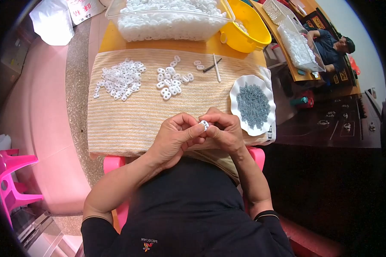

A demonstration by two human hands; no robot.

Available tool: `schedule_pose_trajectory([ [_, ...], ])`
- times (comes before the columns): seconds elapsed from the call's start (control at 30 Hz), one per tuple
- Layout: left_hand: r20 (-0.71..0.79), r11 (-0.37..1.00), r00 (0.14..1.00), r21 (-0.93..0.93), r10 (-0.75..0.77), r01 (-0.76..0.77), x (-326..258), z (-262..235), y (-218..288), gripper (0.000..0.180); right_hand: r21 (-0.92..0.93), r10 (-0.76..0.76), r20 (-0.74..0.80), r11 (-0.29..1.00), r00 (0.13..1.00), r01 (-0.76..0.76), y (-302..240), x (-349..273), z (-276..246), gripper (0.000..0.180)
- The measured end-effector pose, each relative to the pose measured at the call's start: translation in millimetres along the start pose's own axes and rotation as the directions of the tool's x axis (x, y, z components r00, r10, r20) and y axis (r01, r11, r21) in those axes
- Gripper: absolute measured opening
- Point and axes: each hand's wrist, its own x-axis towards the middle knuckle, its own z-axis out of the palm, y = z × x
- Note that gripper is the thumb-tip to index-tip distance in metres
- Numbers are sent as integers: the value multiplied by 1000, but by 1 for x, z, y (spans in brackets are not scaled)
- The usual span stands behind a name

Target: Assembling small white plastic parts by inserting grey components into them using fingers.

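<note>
In front of my body, just above the near edge of a striped cloth [128, 115], both hands meet around a small white plastic piece with dark holes [205, 125]. My left hand [171, 137] pinches it from one side with thumb and fingers. From the other side my right hand [226, 132] closes on it too, thumb against its face. Farther back lie a heap of tiny white parts with holes [121, 79] and a looser group of oval white two-hole pieces [169, 83]. Beside my right hand, a white wavy-rimmed dish [234, 103] holds many small grey-blue translucent pieces [253, 106].
A white stick [217, 68] and a thin black tool [211, 65] lie toward the back. Behind the cloth stand a clear bin [176, 33] of white pieces and a yellow tub [246, 43]. Another person [330, 49] works at a table on the right; a pink stool [17, 180] stands left.
</note>
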Motion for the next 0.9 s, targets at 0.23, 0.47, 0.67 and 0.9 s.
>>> schedule_pose_trajectory([
  [0.23,25,999,999,-43,19,-18,0,2,-2,11,-23,-41,-35,999,999,41,-3,-2,5,22],
  [0.47,22,998,998,-5,63,-63,-1,2,-5,10,43,-23,-35,999,999,25,-12,-2,13,29],
  [0.67,-40,1000,999,0,2,-2,4,7,-3,11,130,155,16,979,988,-156,-12,0,0,20],
  [0.9,-128,997,991,53,-47,54,1,8,0,11,-322,-71,-380,945,922,-60,-45,29,-33,11],
])
